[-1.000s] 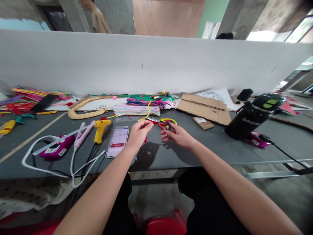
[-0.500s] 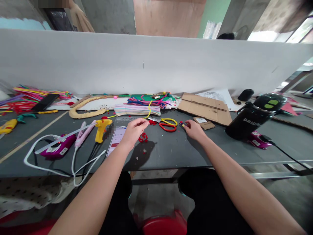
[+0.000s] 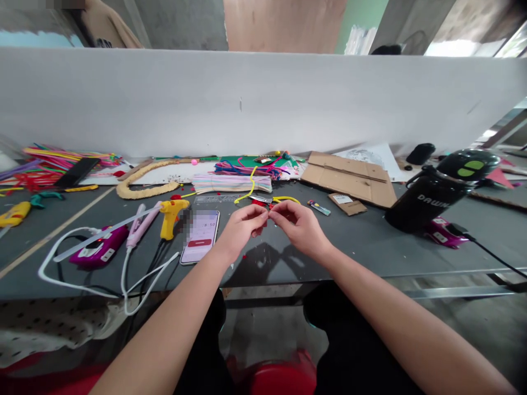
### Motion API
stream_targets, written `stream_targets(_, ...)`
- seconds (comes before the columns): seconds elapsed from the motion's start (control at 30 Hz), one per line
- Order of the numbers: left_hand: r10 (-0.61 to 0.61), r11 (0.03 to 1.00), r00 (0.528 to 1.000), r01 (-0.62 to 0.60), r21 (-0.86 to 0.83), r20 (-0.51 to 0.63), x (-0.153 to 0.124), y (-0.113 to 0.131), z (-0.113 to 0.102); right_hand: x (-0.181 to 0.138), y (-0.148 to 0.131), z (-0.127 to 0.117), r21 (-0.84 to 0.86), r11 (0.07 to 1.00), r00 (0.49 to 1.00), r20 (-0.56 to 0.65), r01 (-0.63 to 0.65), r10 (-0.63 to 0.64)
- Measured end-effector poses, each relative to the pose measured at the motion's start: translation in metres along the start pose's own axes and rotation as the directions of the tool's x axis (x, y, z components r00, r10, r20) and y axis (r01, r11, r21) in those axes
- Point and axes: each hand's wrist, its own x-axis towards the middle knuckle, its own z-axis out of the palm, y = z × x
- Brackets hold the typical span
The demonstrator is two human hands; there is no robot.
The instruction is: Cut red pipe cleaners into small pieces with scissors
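My left hand (image 3: 241, 227) and my right hand (image 3: 297, 226) meet fingertip to fingertip over the dark table (image 3: 362, 247), both pinched on a small red piece that is mostly hidden between them. A yellow pipe cleaner (image 3: 250, 185) curls up just behind the left fingers. Red-and-yellow scissors (image 3: 284, 199) lie partly hidden behind the hands. A small blue item (image 3: 318, 207) lies on the table to the right of my right hand. A phone (image 3: 200, 236) with a lit screen lies left of my left hand.
A yellow glue gun (image 3: 171, 215), a pink tool (image 3: 140, 224), a purple device (image 3: 99, 248) and white cables lie at the left. Bundles of coloured pipe cleaners (image 3: 53, 162) sit far left. Cardboard (image 3: 348, 178) and a black jug (image 3: 436, 192) are at the right. A white partition (image 3: 263, 101) backs the table.
My right hand left the small blue item on the table at the right and came back to meet my left hand. Both hands now pinch together at the centre.
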Motion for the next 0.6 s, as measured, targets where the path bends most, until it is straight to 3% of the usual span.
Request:
stream_targets(0.23, 0.022, 0.971, 0.999, -0.027, 0.237, 0.023, 0.0, -0.002, 0.0, 0.01, 0.007, -0.014, -0.217, 0.972, 0.98, 0.193, 0.086, -0.043)
stream_targets(0.43, -0.009, 0.977, 1.0, 0.005, 0.214, 0.018, 0.006, -0.014, 0.0, 0.022, 0.028, -0.02, -0.283, 0.953, 0.954, 0.298, 0.11, -0.021)
stream_targets(0.5, -0.009, 0.979, 1.0, 0.011, 0.204, -0.011, 0.008, -0.016, -0.002, 0.03, 0.043, -0.022, -0.467, 0.881, 0.987, 0.162, 0.072, 0.005)
stream_targets(0.6, -0.01, 0.984, 0.998, 0.02, 0.179, -0.059, 0.01, -0.015, -0.006, 0.042, 0.067, -0.025, -0.79, 0.612, 0.991, 0.057, -0.032, 0.125)
